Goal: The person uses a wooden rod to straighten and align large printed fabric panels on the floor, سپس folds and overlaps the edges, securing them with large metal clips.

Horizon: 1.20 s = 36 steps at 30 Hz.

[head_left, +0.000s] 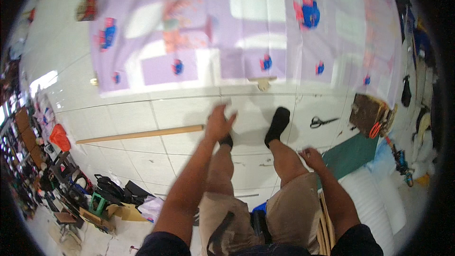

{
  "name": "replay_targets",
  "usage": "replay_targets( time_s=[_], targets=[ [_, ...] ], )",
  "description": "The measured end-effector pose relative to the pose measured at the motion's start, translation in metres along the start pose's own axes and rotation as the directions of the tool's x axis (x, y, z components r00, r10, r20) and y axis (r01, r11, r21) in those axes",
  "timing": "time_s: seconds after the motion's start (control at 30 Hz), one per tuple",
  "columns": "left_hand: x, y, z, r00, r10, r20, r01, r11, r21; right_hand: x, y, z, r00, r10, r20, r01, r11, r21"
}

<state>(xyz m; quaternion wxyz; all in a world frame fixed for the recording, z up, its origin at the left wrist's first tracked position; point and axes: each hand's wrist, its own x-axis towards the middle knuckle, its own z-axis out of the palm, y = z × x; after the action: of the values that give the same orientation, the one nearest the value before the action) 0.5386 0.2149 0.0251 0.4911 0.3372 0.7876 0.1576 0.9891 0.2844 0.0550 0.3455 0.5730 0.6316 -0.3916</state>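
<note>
My left hand (220, 122) hangs over the white tiled floor with its fingers spread and nothing in it. It is nearest to the thick end of a long tan rod (142, 134) lying on the tiles. Beside my right knee is my right hand (311, 158), its fingers loosely bent with a gap between them and nothing visible in it. Ahead lies a large purple and white printed sheet (185, 68), somewhat blurred, with blue and pink figures on it. A metal bulldog clip (263, 83) sits at its near edge. Black scissors (323, 122) rest on the floor to the right.
A brown block (366, 114) stands by the sheet's near right corner, and a small box (86, 9) at its left edge. A green board (351, 158) and a white padded roll (367, 199) lie at my right. Clutter with a red bag (59, 137) fills the left side.
</note>
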Motion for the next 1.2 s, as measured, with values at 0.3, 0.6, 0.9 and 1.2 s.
replay_targets(
  time_s=[0.3,0.6,0.9,1.2],
  targets=[
    [-0.349,-0.103,-0.173,0.886,-0.439,-0.148,0.425,0.898,-0.117,-0.262,-0.080,-0.063,0.988,0.093,0.126,-0.136,0.908,0.397],
    [-0.465,-0.123,-0.303,0.661,-0.661,-0.355,0.086,0.537,-0.839,-0.246,-0.272,-0.159,0.982,-0.183,-0.045,0.187,0.910,0.371],
    [-0.518,-0.205,-0.242,0.781,-0.491,-0.386,0.339,0.852,-0.398,-0.187,-0.447,-0.177,0.989,-0.142,-0.030,0.141,0.990,-0.014],
    [-0.520,-0.388,-0.519,0.697,-0.575,-0.429,0.048,0.635,-0.771,-0.223,-0.708,-0.070,0.848,-0.524,0.076,0.498,0.741,-0.451]
  ],
)
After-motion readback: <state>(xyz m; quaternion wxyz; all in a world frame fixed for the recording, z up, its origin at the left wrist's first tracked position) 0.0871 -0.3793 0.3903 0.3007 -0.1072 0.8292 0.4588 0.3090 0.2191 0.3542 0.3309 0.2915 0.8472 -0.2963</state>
